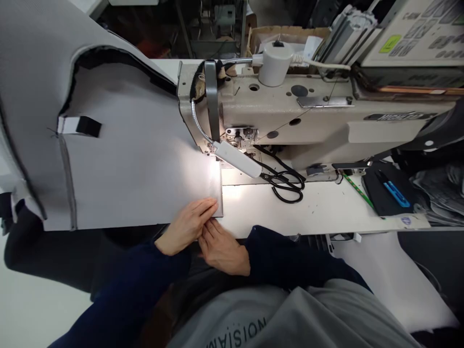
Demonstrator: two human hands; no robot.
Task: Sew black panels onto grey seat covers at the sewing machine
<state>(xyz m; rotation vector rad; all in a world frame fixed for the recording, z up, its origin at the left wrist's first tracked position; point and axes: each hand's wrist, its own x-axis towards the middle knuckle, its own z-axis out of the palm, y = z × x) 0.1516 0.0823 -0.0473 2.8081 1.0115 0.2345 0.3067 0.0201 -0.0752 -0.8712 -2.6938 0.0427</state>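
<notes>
A large grey fabric panel (137, 164) lies across the machine bed, its right edge beneath the needle area of a sewing machine (275, 116). My left hand (190, 222) rests on the panel's near right corner, fingers together and pressed on the material. Just below it, my right hand (223, 246) touches the same corner, its fingertips partly under the left fingers. Whether the right fingers pinch the edge is hidden. A slim white lamp (237, 159) lights the fabric by the needle.
Black scissors (284, 181) lie on the bed right of the lamp. Farther right are a green pencil (358, 190) and a blue cutter (395, 191) on a dark pad. A control box (416, 34) stands at upper right, and a cardboard box (290, 33) behind the machine.
</notes>
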